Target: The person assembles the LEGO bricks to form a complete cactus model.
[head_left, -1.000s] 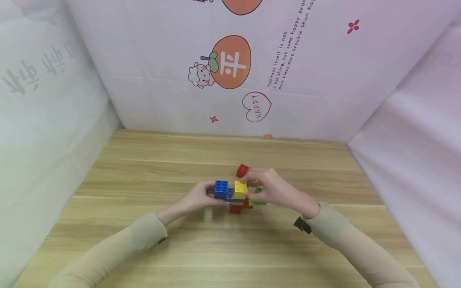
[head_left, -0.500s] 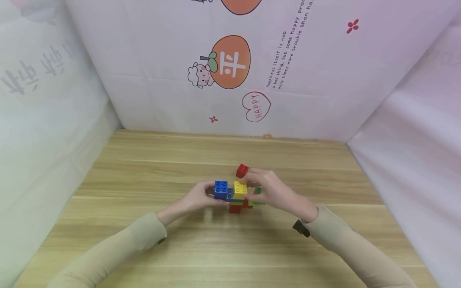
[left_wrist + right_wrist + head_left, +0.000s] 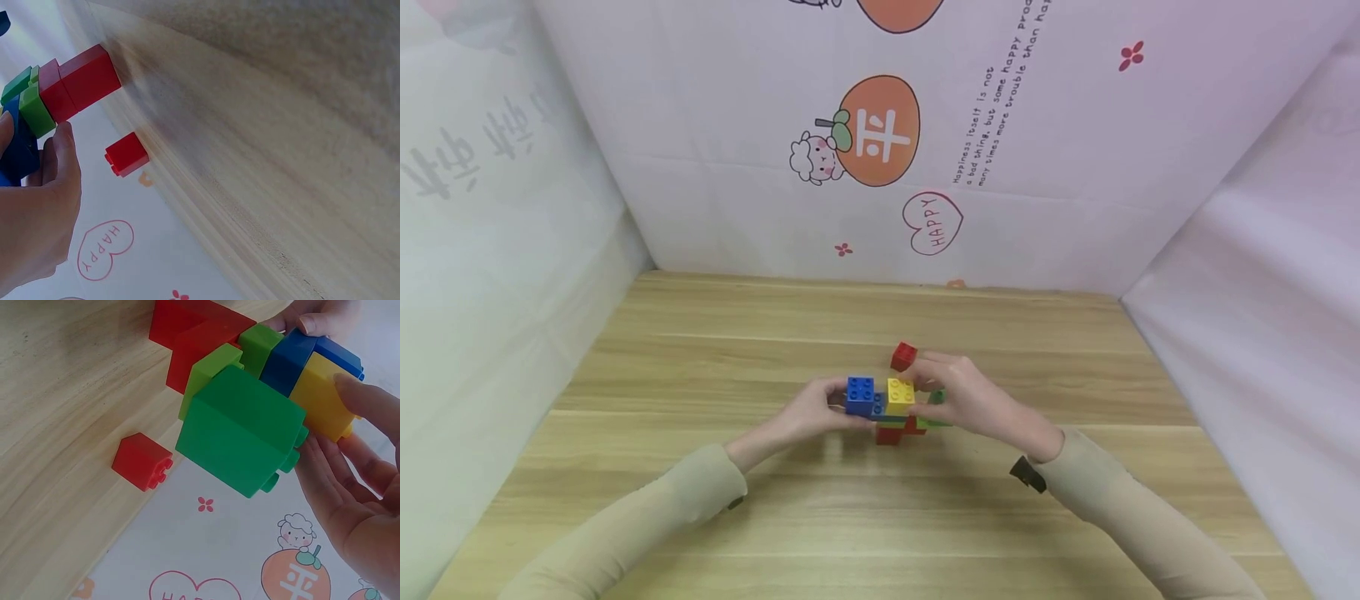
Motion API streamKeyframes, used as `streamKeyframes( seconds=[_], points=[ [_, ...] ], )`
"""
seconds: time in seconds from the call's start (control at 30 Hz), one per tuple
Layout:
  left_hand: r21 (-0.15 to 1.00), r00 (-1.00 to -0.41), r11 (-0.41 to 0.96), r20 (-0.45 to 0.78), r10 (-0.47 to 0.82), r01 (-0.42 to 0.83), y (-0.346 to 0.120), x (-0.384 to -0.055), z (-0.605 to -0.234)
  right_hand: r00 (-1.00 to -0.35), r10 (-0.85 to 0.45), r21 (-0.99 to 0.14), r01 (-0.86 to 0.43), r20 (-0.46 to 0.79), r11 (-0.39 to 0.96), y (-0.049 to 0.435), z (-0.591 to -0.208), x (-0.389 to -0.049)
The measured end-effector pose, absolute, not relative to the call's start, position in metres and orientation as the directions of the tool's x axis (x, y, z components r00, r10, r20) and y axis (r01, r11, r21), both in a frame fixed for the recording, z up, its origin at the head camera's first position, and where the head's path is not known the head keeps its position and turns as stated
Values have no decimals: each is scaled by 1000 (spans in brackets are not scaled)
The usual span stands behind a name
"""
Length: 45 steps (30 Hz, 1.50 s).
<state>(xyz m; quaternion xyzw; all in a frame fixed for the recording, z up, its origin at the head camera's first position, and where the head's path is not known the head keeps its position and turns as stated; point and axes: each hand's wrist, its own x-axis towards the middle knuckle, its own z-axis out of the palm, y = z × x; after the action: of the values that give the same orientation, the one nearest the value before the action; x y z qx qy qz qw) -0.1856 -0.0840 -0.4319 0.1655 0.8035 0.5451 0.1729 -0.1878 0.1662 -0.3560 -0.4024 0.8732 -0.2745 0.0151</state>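
Observation:
Both hands hold one assembly of stacked toy building bricks. My left hand (image 3: 811, 408) grips its left end, at the blue brick (image 3: 861, 396) on top. Thumb and fingers of my right hand (image 3: 970, 395) pinch the yellow brick (image 3: 900, 396), which sits on the blue layer beside it. In the right wrist view a large green brick (image 3: 240, 428) stands on a light-green one (image 3: 209, 372), and red bricks (image 3: 200, 337) form the lower end. A separate red brick (image 3: 903, 357) lies on the table just behind the assembly, its studs facing sideways in the right wrist view.
The wooden table (image 3: 865, 517) spreads around the bricks. A white printed cloth (image 3: 730, 167) rises at its back, with white cloth walls (image 3: 497, 250) on both sides. Dark straps (image 3: 1028, 474) show at the sleeve cuffs.
Very little differs. The right wrist has shifted slightly left and toward the person, while both hands keep their hold on the bricks. The loose red brick stays put.

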Motion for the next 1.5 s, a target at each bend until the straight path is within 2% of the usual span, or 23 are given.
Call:
streamKeyframes(
  seconds=[0.3, 0.47, 0.63, 1.0, 1.2, 1.5],
  points=[
    [934, -879, 343, -81, 469, 97, -85, -186, -432, -656, -734, -481, -708, 177, 517, 168, -354, -190],
    [942, -875, 323, -74, 479, 97, -85, -186, -433, -662, -733, -529, -682, 155, 504, 171, -351, -191],
    [947, -876, 310, -78, 476, 84, -85, -186, -433, -668, -721, -540, -682, 184, 494, 176, -346, -195],
    [939, -880, 332, -82, 469, 89, -84, -186, -433, -739, -643, -531, -634, 201, 562, 188, -346, -216],
    [938, -879, 336, -88, 468, 85, -85, -187, -434, -768, -610, -573, -594, 196, 564, 192, -357, -234],
    [943, -877, 323, -92, 471, 75, -85, -187, -434, -818, -566, -612, -503, 108, 610, 195, -373, -256]
  ],
)
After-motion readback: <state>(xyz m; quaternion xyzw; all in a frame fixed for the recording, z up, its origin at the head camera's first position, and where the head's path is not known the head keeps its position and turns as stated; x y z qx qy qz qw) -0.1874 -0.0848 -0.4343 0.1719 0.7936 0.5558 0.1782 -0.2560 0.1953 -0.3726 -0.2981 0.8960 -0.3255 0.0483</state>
